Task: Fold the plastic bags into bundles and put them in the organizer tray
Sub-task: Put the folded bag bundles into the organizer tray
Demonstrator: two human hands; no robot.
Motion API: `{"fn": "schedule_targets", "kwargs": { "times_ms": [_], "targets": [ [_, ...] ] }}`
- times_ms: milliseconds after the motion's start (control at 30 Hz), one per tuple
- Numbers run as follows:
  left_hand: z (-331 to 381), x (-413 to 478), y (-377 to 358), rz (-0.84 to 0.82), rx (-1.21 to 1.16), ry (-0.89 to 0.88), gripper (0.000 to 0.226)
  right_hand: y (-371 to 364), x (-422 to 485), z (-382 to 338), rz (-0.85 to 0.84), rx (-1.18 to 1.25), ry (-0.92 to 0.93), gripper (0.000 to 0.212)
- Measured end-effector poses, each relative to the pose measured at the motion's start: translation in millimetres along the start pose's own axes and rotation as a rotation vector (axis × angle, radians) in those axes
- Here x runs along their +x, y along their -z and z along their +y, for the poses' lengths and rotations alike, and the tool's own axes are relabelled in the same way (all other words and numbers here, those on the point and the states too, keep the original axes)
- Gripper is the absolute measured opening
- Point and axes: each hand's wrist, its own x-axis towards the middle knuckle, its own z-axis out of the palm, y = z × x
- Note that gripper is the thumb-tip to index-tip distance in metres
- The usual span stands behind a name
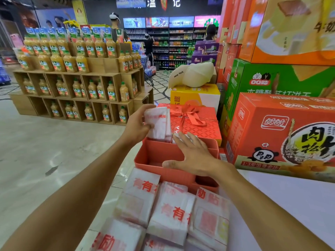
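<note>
Step in hand: seating a bundle. Judgement: lower it straight down and keep the folds pinched until the compartment walls hold them; the free hand should steady the tray.

Left hand (137, 124) grips the folded white plastic bag bundle with red print (157, 122), fingers curled round its left edge. The bundle stands upright, its lower end inside the far-left compartment of the coral-red plastic organizer tray (177, 176).

Right hand (195, 156) is flat over the tray, fingers straight and spread, holding nothing. Its fingertips reach a second white bundle (175, 137) in the far-right compartment; contact unclear.
</note>
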Motion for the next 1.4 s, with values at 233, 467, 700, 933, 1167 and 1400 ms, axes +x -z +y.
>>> {"fn": "schedule_targets", "kwargs": {
  "times_ms": [233, 467, 700, 933, 1167, 1400],
  "targets": [
    [-6.0, -7.2, -1.5, -0.103, 0.008, 0.015, 0.07, -1.6, 0.4, 0.0, 0.019, -0.025, 0.004, 0.127],
    [-0.9, -7.0, -6.1, -0.108, 0.102, -0.008, 0.063, -2.2, 0.8, 0.1, 0.023, -0.021, 0.0, 0.125],
    [5.0, -4.7, 1.7, -0.192, 0.124, 0.023, 0.052, -1.8, -1.0, -1.7, 0.04, -0.026, 0.004, 0.121],
    [0.7, -6.6, 3.2, -0.174, -0.071, 0.124, 0.055, -2.2, -0.4, -2.1, 0.048, -0.024, 0.0, 0.12],
    [0.5, -2.7, 4.5, -0.24, 0.082, 0.111, 0.041, -3.3, 0.0, -1.8, 0.053, -0.027, -0.005, 0.118],
    [1.5, -2.8, 8.8, -0.271, 0.202, 0.125, 0.036, -3.9, -0.2, -1.3, 0.069, -0.013, 0.002, 0.121]
  ]
}}
